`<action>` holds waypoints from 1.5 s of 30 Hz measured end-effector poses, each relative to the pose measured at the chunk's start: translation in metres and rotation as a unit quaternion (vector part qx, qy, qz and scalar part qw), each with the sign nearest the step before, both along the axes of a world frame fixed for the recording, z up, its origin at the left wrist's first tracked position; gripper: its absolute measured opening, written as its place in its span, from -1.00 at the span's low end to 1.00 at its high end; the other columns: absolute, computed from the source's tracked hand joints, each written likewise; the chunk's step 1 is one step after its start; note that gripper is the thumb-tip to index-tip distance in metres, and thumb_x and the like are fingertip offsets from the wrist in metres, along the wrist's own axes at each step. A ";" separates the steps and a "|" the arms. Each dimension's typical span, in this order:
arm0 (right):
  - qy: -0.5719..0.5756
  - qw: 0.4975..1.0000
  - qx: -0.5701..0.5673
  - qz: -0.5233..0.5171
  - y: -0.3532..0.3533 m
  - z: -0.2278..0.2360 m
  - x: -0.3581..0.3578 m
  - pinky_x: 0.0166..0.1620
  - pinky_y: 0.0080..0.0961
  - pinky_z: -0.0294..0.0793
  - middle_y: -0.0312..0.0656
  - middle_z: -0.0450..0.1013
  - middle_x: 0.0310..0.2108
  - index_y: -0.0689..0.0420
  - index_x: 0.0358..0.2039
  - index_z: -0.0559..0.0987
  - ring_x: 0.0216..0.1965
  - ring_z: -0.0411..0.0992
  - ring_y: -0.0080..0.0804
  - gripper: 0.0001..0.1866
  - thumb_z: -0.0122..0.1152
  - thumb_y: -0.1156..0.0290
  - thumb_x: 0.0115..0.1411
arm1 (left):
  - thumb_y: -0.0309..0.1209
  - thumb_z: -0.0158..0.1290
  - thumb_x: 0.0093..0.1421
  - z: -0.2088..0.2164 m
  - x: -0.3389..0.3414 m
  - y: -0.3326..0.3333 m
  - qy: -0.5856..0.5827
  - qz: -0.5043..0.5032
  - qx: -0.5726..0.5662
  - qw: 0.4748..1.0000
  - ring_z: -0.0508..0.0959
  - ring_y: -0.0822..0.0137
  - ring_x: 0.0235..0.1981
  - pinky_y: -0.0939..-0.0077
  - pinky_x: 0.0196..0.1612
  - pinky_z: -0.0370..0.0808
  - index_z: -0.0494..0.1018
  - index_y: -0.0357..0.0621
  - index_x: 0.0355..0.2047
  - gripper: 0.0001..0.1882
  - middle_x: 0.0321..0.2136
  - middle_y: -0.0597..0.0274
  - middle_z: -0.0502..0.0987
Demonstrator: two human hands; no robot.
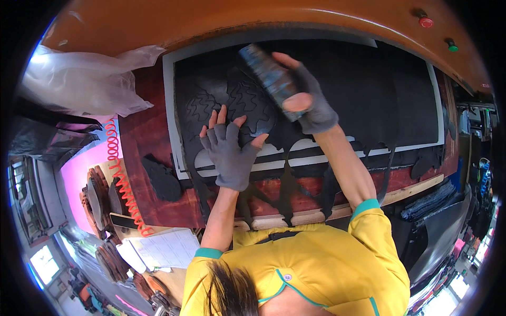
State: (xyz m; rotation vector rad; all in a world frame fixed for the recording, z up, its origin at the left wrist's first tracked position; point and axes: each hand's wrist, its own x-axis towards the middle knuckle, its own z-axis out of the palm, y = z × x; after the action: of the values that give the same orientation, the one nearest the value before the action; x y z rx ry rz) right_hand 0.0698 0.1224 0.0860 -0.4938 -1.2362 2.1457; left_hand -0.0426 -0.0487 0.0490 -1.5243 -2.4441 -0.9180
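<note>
My left hand (pixel 230 152), in a grey fingerless glove, lies with spread fingers on a black sheet (pixel 358 89). Around its fingertips, wavy cut lines mark shoe-part-like pieces (pixel 247 105) in the sheet. My right hand (pixel 316 102), gloved the same way, grips a long worn brown-and-blue block (pixel 271 76) between thumb and fingers. The block is tilted over the sheet and blurred by motion; I cannot tell whether it touches it. Strips of cut-out black scrap (pixel 287 192) hang over the table's near edge below my hands.
An orange machine beam (pixel 237 18) with a red button (pixel 426 22) and a green button (pixel 452 46) spans the far side. Clear plastic (pixel 84 79) and a red coiled hose (pixel 118 179) are at left. Papers (pixel 161 248) lie near brown die-like pieces (pixel 95 197).
</note>
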 end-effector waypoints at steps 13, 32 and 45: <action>-0.387 0.675 0.606 -0.164 -0.043 -0.011 0.080 0.22 -0.10 0.26 0.14 0.20 0.24 0.06 0.27 0.23 0.19 0.26 0.12 0.05 0.58 0.26 -0.25 | -0.05 0.31 -0.03 -0.002 0.009 0.003 0.013 0.017 0.020 1.000 0.31 0.03 0.21 -0.01 0.26 0.09 0.47 0.00 -0.08 -0.46 0.12 0.10 0.38; -0.326 0.672 0.586 -0.315 0.047 -0.042 0.020 0.21 -0.14 0.23 0.11 0.21 0.22 0.24 0.29 0.14 0.19 0.25 0.06 0.19 0.64 0.19 -0.32 | -0.22 0.21 0.08 -0.010 -0.031 0.094 0.088 0.039 0.074 0.993 0.42 -0.01 0.05 0.04 0.14 0.27 0.42 -0.14 -0.11 -0.58 0.01 0.08 0.44; -0.252 0.333 0.697 -0.582 0.161 0.089 -0.029 0.25 0.12 0.03 0.28 0.07 0.25 0.30 0.31 0.09 0.25 0.09 0.20 -0.06 0.18 -0.14 0.18 | -0.28 0.25 0.08 -0.024 0.066 0.054 -0.007 -0.083 0.032 0.996 0.43 -0.04 -0.23 0.13 -0.14 0.38 0.43 -0.17 -0.20 -0.65 -0.20 -0.01 0.43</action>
State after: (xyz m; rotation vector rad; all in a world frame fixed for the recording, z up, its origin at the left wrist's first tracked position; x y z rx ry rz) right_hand 0.0404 0.2835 0.1746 -0.7609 -1.6054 -0.6506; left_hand 0.0237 0.0053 0.0251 -1.7235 -2.3009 -1.0259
